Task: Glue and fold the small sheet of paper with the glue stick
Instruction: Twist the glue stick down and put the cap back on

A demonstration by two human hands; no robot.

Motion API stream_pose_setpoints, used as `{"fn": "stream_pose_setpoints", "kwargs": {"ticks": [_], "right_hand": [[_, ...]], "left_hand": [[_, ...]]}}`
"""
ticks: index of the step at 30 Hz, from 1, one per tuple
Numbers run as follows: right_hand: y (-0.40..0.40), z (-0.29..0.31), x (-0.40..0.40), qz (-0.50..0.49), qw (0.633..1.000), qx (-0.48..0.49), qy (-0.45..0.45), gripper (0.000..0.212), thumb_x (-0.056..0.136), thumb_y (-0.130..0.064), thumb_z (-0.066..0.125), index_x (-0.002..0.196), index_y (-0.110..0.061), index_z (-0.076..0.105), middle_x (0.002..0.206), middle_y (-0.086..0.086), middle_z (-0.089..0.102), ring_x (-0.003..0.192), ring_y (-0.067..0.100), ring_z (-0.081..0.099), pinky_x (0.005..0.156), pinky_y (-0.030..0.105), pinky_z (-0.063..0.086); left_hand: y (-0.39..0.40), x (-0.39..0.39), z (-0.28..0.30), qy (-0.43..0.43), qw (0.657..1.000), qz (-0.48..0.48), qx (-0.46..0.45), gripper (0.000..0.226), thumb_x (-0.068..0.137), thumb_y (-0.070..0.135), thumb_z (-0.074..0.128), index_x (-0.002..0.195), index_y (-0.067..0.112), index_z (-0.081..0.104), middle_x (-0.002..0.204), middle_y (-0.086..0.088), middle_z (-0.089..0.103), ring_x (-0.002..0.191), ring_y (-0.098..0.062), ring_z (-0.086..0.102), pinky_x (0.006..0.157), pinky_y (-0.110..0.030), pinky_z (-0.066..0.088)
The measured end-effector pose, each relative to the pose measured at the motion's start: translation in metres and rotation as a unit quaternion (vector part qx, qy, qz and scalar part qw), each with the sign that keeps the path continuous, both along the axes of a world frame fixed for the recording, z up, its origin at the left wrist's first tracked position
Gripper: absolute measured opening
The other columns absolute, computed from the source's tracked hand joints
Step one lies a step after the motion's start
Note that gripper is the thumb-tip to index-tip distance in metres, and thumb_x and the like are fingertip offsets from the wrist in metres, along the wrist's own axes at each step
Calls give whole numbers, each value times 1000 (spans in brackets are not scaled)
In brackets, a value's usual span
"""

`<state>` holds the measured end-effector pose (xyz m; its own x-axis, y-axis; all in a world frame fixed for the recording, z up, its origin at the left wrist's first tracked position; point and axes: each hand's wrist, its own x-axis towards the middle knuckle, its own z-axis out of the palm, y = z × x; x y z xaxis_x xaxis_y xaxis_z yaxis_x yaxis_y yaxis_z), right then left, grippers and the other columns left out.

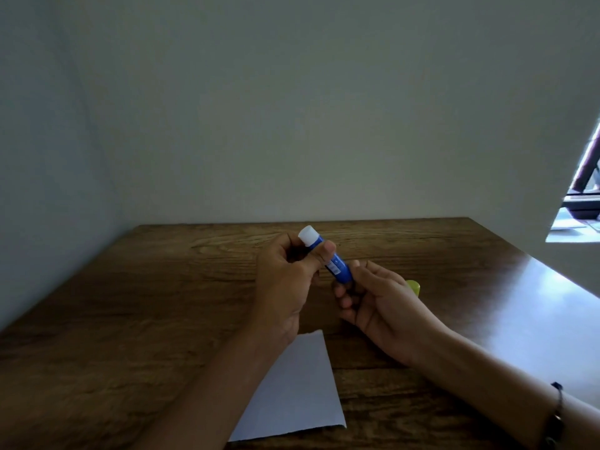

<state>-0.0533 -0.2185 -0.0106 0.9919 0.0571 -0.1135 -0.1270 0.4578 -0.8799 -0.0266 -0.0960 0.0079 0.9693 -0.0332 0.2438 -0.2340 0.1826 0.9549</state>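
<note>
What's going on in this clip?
A person holds a blue glue stick above a wooden table with both hands: the left hand grips near its white end, the right hand holds the other end. The paper lies flat on the table below the arms, not yet folded. Something yellow shows behind the right hand.

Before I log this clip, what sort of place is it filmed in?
Probably a plain room at home or in an office. A wooden table is pushed into a corner of bare white walls, with a window at the right edge.
</note>
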Motion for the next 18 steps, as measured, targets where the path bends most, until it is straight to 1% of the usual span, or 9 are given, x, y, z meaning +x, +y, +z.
{"fn": "stream_pose_setpoints", "kwargs": {"ticks": [2, 4, 7, 8, 10, 12, 15, 16, 18], "right_hand": [[0, 0, 0, -9, 1000, 5, -10, 17, 92, -18, 48, 98, -7, 59, 67, 9, 61, 57, 14, 54, 58, 26, 47], [1, 0, 0, -13, 1000, 14, -13, 19, 92, -18, 48, 101, -6, 60, 70, 10, 61, 58, 14, 55, 59, 27, 48], [1, 1, 0, -4, 1000, 20, 8, 32, 95, -31, 42, 99, -6, 61, 64, 9, 60, 54, 13, 54, 55, 26, 46], [1, 1, 0, 0, 1000, 16, 13, 32, 95, -31, 41, 100, -6, 60, 62, 8, 60, 53, 13, 54, 54, 25, 46], [0, 1, 0, 2, 1000, 9, 7, 26, 93, -25, 44, 103, -6, 58, 63, 8, 61, 53, 12, 55, 53, 25, 47], [0, 0, 0, -4, 1000, 7, -9, 17, 90, -17, 48, 99, -6, 58, 65, 9, 63, 55, 13, 57, 55, 26, 49], [0, 1, 0, -10, 1000, 18, -21, 8, 89, -9, 50, 92, -8, 58, 70, 10, 64, 59, 14, 59, 58, 27, 51], [0, 1, -1, -4, 1000, 24, -19, 10, 90, -12, 49, 93, -8, 58, 72, 10, 64, 59, 14, 59, 58, 27, 51], [1, 1, -1, 14, 999, 29, -5, 24, 93, -26, 46, 96, -8, 61, 70, 10, 62, 58, 14, 58, 57, 27, 50]], "left_hand": [[0, 0, 1, 2, 1000, -2, -3, 9, 75, 11, 68, 77, 16, 60, 72, 1, 60, 58, -5, 52, 57, -19, 44], [0, 0, 1, 1, 1000, -2, -4, 9, 75, 11, 68, 77, 16, 60, 72, 1, 60, 58, -5, 52, 57, -19, 44], [0, 0, 0, -1, 1000, -1, -11, 10, 74, 11, 69, 75, 16, 60, 70, 3, 60, 53, -2, 53, 56, -19, 44], [-1, 1, 0, -1, 1000, 1, -9, 10, 74, 11, 69, 75, 16, 60, 70, 3, 60, 53, -1, 53, 55, -18, 44], [0, 1, -1, -3, 1000, 0, -4, 10, 74, 11, 68, 76, 16, 60, 70, 3, 59, 50, 2, 54, 52, -14, 45], [0, 2, -2, -4, 1000, -3, -2, 9, 75, 11, 68, 78, 16, 61, 71, 3, 60, 50, 4, 55, 49, -10, 45], [1, 3, -2, -2, 1000, -2, 1, 9, 75, 12, 68, 79, 16, 61, 72, 3, 60, 50, 4, 55, 50, -11, 45], [1, 2, -2, -2, 1000, -2, 1, 9, 74, 12, 68, 79, 16, 61, 72, 3, 60, 49, 4, 55, 51, -12, 46], [0, 1, -1, 1, 1000, 0, -3, 9, 73, 13, 68, 77, 17, 61, 71, 3, 60, 50, 4, 54, 55, -16, 45]]}}
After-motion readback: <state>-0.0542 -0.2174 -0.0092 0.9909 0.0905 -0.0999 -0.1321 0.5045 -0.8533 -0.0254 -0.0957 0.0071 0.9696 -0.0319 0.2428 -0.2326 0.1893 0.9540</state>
